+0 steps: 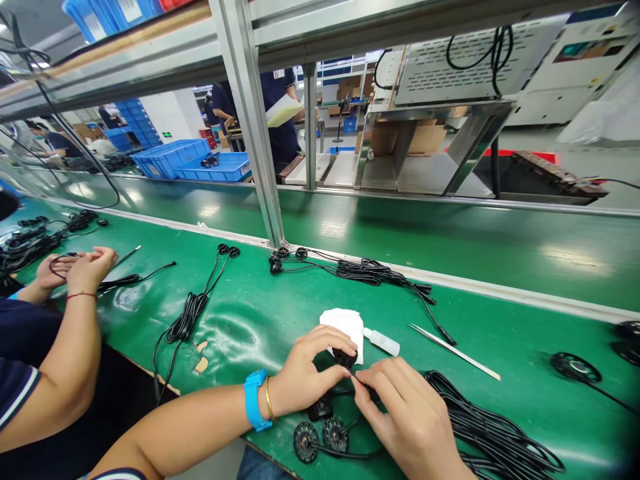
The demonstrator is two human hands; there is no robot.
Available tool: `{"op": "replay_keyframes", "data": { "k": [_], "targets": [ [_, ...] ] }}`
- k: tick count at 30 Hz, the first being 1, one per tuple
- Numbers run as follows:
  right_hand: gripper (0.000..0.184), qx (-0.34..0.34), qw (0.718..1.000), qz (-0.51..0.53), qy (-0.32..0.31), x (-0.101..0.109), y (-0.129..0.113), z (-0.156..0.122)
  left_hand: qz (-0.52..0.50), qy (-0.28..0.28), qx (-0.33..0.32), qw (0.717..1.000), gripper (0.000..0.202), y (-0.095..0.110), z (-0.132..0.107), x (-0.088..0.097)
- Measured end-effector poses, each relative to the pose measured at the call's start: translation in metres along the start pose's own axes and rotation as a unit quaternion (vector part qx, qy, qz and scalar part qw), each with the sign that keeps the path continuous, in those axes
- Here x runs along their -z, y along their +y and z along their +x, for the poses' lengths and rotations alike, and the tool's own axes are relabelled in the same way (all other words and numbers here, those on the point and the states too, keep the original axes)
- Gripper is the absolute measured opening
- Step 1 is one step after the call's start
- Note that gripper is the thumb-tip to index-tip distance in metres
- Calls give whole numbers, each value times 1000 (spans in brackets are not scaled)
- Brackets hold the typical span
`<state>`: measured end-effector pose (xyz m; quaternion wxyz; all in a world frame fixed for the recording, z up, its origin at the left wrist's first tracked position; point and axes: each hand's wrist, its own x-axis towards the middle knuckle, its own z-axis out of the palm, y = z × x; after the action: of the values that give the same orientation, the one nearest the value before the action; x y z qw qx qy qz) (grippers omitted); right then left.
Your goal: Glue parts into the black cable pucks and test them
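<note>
My left hand (307,373), with a blue band and a gold bangle at the wrist, grips a small round black part (346,357) between thumb and fingers. My right hand (413,417) pinches a thin black cable (356,377) just below that part. Whether cable and part are joined is hidden by my fingertips. Under my hands lie two ribbed black discs (306,442) on short cables. Beyond the left hand are a white wipe (353,325) and a small translucent bottle (384,343). A coiled black cable bundle (500,427) lies to the right of my right hand.
A thin white stick (457,353) and more cable bundles (370,270) lie on the green bench (270,313). At left, a co-worker's hands (87,270) handle a cable. A metal post (255,133) rises at the bench's back edge; blue bins (215,167) stand beyond.
</note>
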<state>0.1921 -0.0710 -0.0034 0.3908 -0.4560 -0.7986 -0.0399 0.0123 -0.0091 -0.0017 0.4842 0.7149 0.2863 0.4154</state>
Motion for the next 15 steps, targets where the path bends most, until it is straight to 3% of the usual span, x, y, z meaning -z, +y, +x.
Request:
{"op": "replay_keyframes", "data": {
  "k": [15],
  "targets": [
    [8, 6, 1000, 23, 10, 0, -4, 0, 52, -10, -93, 994, 17, -3, -3, 2]
  ]
}}
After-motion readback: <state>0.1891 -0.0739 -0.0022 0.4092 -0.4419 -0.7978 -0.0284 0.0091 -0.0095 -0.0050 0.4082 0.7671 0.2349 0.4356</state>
